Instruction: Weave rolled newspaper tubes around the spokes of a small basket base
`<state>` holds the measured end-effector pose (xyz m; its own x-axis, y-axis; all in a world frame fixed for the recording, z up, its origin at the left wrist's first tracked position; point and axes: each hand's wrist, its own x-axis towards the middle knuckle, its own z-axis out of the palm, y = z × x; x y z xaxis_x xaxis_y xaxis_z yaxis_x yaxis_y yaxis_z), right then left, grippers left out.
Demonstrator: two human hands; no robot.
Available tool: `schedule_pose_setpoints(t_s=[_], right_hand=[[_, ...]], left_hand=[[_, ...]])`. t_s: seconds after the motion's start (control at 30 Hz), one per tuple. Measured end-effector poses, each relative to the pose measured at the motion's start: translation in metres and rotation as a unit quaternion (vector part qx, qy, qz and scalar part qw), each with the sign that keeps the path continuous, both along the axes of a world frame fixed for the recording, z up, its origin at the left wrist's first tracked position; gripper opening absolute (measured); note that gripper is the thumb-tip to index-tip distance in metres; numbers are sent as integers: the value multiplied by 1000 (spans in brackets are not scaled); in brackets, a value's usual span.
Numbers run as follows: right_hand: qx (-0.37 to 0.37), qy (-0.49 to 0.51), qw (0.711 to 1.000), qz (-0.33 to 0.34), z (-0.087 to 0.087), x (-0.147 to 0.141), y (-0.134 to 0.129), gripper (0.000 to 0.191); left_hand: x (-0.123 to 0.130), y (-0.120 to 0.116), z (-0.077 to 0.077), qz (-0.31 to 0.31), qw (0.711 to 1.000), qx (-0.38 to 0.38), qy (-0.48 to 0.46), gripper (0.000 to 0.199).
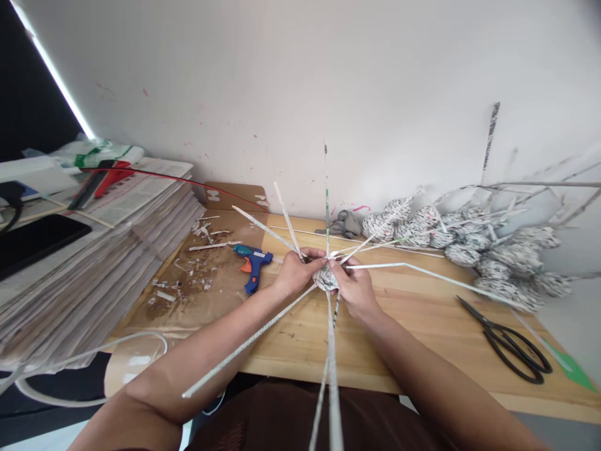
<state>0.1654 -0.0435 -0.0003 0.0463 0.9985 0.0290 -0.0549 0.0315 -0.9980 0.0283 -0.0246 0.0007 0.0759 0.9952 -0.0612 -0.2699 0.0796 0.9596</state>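
Between my two hands is a small round weave of rolled newspaper (325, 279), with several long paper tubes sticking out of it in all directions. My left hand (297, 272) grips its left side, thumb pressed on the top of the weave. On the right side, my right hand (353, 282) pinches the weave, its thumb close to the other thumb. One pale paper tube (253, 338) slants down to the left over my forearm, and another tube (332, 376) points straight toward my body. Fingers underneath the weave are partly hidden.
A blue glue gun (254, 269) lies left of my hands, on cardboard (188, 319) littered with paper scraps. Stacked newspapers (154, 232) with a phone (42, 241) on top stand at the left. Several finished woven pieces (462, 235) sit back right, near black scissors (509, 344).
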Motion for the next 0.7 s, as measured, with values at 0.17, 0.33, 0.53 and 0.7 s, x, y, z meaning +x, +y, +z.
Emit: schedule_pose_setpoints(t_s=[0.17,0.33,0.53,0.7], right_hand=[[-16,87,995,-49,-8,-4,5,39],[35,28,997,-55,-17,5,13,35],[56,-42,997,-31,-9,24,29,35],[80,-69,994,0,-3,30,32,36]], left_hand=[[0,-4,7,-18,998,7,67,23],[-6,1,4,-54,994,38,87,29],[-26,8,12,-267,962,13,52,86],[-34,12,12,-285,957,-15,49,78]])
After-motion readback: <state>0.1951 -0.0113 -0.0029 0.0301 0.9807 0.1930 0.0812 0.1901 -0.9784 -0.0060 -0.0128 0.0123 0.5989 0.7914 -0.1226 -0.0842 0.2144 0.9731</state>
